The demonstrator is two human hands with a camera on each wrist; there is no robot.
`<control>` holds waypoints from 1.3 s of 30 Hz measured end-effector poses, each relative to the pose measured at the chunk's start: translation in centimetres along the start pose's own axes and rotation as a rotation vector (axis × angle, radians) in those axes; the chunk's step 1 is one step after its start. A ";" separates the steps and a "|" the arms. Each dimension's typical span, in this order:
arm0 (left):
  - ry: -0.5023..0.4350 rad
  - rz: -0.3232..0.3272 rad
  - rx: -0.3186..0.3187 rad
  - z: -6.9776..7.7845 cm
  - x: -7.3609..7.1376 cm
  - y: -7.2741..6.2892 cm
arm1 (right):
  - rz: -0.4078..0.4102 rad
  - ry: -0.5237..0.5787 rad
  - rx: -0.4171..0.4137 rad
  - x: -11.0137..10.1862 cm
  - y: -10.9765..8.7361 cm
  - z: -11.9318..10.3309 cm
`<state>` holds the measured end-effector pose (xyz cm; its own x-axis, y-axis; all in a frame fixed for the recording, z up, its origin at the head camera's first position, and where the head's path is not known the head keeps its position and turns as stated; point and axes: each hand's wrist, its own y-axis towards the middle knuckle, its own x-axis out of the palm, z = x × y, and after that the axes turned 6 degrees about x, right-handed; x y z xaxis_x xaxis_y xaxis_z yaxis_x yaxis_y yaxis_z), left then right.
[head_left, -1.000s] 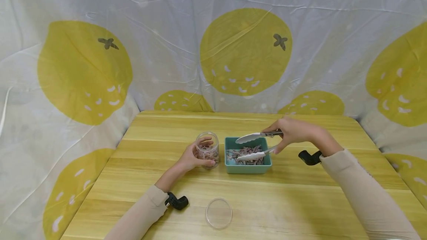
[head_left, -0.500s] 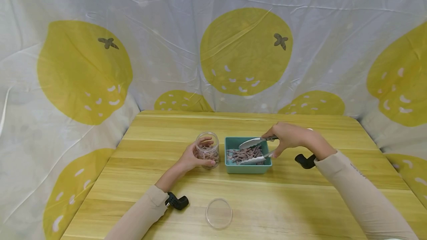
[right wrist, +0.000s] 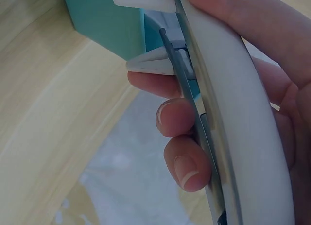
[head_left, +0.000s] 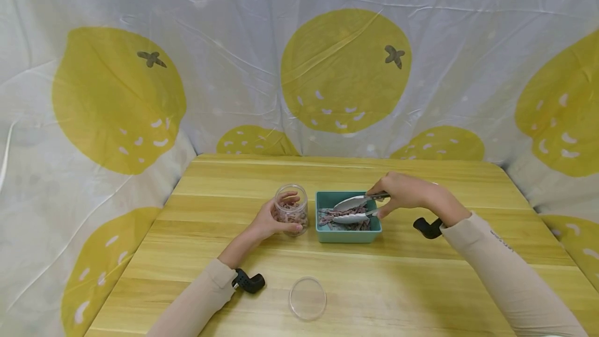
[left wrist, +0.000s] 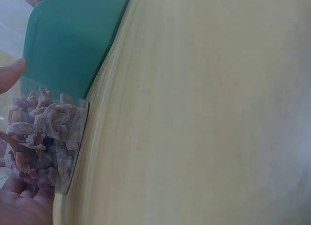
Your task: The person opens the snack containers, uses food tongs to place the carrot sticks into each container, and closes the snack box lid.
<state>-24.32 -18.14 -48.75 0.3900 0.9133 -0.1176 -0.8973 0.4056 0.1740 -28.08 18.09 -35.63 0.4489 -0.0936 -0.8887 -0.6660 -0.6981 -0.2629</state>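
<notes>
My left hand is curled round a clear jar that stands uncapped on the table. Brownish-pink dried strips fill its lower part, seen through the wall in the left wrist view. To the right of the jar sits a teal rectangular bin with more of the same strips inside. My right hand grips a pair of tongs with white scalloped tips. Both tips reach down into the bin among the strips, a small gap between them. In the right wrist view, fingers wrap the white tong handle.
A round clear lid lies flat on the wooden table, nearer the front. Behind the table hangs a lemon-print cloth. Black wrist cameras are strapped on both arms.
The tongs have gone lower into the bin and their tips have drawn closer together. My right hand has moved slightly left and down. The left hand and jar have stayed put.
</notes>
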 end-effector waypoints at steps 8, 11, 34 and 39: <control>0.007 0.003 -0.011 0.0 -0.1 0.0 | 0.004 0.010 -0.034 0.1 0.0 -0.2; 0.004 0.004 -0.011 0.0 -0.1 0.0 | 0.007 0.020 -0.044 0.1 0.0 -0.1; -0.009 -0.001 -0.007 0.0 -0.1 0.0 | 0.027 0.103 -0.055 -1.6 -1.4 0.1; -0.005 0.000 -0.013 0.1 0.0 0.0 | 0.047 0.107 -0.059 -2.0 -1.8 0.3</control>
<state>-24.33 -18.18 -48.62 0.3910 0.9134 -0.1129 -0.9000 0.4051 0.1609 -27.99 19.77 -33.49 0.4813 -0.2004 -0.8533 -0.6529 -0.7315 -0.1965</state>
